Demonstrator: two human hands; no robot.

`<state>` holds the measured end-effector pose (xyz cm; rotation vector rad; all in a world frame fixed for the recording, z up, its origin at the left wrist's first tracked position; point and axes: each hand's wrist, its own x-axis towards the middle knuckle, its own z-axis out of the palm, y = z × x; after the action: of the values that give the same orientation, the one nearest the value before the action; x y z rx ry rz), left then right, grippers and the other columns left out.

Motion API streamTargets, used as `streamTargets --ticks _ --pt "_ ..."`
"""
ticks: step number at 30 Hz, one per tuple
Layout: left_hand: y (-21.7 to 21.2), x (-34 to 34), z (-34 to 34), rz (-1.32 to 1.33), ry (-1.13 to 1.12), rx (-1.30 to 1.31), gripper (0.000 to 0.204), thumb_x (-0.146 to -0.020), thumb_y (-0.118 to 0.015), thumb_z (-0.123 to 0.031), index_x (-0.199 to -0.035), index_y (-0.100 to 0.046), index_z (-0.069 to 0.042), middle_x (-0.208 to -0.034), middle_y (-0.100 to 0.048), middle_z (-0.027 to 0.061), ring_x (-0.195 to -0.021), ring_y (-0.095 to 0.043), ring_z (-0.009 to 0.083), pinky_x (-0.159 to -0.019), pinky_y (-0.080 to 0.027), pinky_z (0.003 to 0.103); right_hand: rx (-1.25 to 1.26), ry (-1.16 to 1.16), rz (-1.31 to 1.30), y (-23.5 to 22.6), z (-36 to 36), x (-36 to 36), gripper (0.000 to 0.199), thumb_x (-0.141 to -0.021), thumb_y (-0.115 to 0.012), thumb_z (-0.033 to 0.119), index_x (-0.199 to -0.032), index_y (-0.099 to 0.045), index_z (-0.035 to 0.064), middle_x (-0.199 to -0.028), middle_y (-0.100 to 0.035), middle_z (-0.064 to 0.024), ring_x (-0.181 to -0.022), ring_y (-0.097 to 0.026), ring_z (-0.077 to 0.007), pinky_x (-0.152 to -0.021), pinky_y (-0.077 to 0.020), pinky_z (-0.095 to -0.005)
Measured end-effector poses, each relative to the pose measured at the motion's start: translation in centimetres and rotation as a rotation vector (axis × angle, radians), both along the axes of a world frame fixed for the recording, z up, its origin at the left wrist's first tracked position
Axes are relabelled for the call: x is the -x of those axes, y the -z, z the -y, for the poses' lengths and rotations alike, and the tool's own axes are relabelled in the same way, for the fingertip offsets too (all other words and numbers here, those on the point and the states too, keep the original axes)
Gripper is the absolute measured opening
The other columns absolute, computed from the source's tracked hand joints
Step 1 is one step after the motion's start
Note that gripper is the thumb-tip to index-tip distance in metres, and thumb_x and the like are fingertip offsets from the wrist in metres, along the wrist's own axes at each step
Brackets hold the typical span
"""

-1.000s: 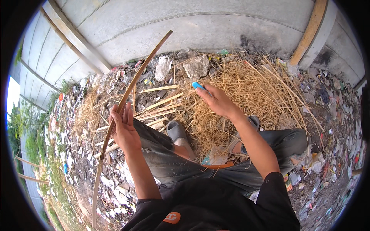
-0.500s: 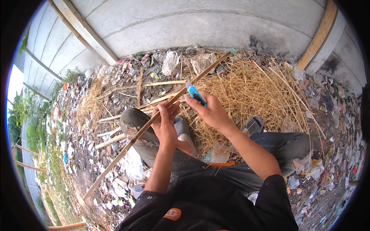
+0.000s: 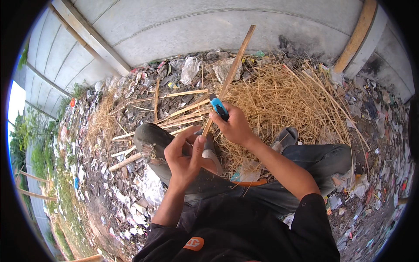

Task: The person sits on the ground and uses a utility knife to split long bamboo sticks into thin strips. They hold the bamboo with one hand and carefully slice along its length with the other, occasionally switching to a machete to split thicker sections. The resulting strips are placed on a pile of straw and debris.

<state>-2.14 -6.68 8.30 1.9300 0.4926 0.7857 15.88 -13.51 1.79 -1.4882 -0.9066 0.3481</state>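
Note:
My right hand (image 3: 235, 126) is closed round a blue utility knife (image 3: 219, 108), its dark tip pointing up and away. Behind the knife runs a long flat bamboo strip (image 3: 233, 72), slanting from near my left thumb up toward the wall. The strip passes by the right hand's fingers, which may also be gripping it; the knife hides that contact. My left hand (image 3: 183, 159) has thumb and forefinger spread apart, with the thumb tip right beside the strip's lower end. Whether they touch, I cannot tell.
Dry straw-like shavings (image 3: 279, 100) are heaped ahead of my right hand. Several split bamboo strips (image 3: 187, 109) and a thicker stick (image 3: 125, 162) lie at left. Litter covers the ground, and a grey concrete wall (image 3: 196, 30) stands behind. An orange object (image 3: 251, 183) lies between my legs.
The bamboo strip has shifted up and away and stands steeper; its lower part no longer reaches past my left leg. My left hand has loosened from it, fingers spreading. The knife stays in my right hand.

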Motion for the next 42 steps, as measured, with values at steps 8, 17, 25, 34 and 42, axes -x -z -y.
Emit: streamTargets --ticks 8,17,25,34,42 --pt "-6.4 -6.7 -7.5 -0.072 0.295 -0.710 0.027 -0.083 -0.086 -0.017 -0.106 -0.077 -0.005 -0.123 -0.068 0.0166 -0.115 -0.068 0.0328 -0.098 -0.053 0.043 0.061 -0.012 0.051 -2.4 0.7 1.5 0.022 -0.094 -0.069 0.021 -0.093 -0.062 -0.0002 -0.074 -0.063 -0.0154 -0.064 -0.062 -0.0280 -0.064 -0.0475 -0.0407" --pt "-8.2 -8.8 -9.9 -0.122 0.303 -0.410 0.011 -0.090 -0.078 -0.010 -0.092 -0.076 0.000 -0.121 -0.073 0.0149 -0.101 -0.073 0.0253 -0.083 -0.059 0.038 0.066 -0.005 0.158 -0.7 1.0 0.6 0.029 -0.099 -0.070 0.030 -0.093 -0.064 0.0014 -0.067 -0.058 -0.0089 -0.060 -0.053 -0.0168 -0.058 -0.0435 -0.0373" --pt "-4.2 -5.5 -13.8 0.000 -0.444 -0.755 0.043 -0.103 -0.067 -0.021 -0.140 -0.059 0.000 -0.130 -0.068 0.0195 -0.112 -0.071 0.0278 -0.091 -0.058 0.040 0.038 0.042 -0.004 -1.2 0.3 -1.0 0.027 -0.094 -0.071 0.024 -0.084 -0.061 0.0003 -0.061 -0.052 -0.0096 -0.056 -0.054 -0.0213 -0.057 -0.0418 -0.0396" --pt "5.4 1.0 -5.0 -0.405 0.601 0.486 0.042 -0.107 -0.062 -0.019 -0.142 -0.055 0.002 -0.090 -0.065 -0.0007 -0.081 -0.060 0.0050 -0.072 -0.050 0.023 -0.331 0.155 -0.552 -3.2 2.5 -7.8 0.025 -0.096 -0.075 0.027 -0.081 -0.063 0.0107 -0.059 -0.044 0.0077 -0.052 -0.040 -0.0041 -0.051 -0.0349 -0.0274" --pt "6.0 -1.4 -5.6 -0.229 0.244 0.506 0.035 -0.105 -0.064 -0.018 -0.136 -0.065 -0.002 -0.086 -0.065 -0.0035 -0.061 -0.044 0.0003 -0.053 -0.033 0.019 0.326 0.186 0.071 -4.9 3.8 -6.8 0.064 -0.105 -0.050 0.058 -0.082 -0.065 0.0000 -0.058 -0.050 -0.0107 -0.061 -0.056 -0.0247 -0.061 -0.0436 -0.0411"
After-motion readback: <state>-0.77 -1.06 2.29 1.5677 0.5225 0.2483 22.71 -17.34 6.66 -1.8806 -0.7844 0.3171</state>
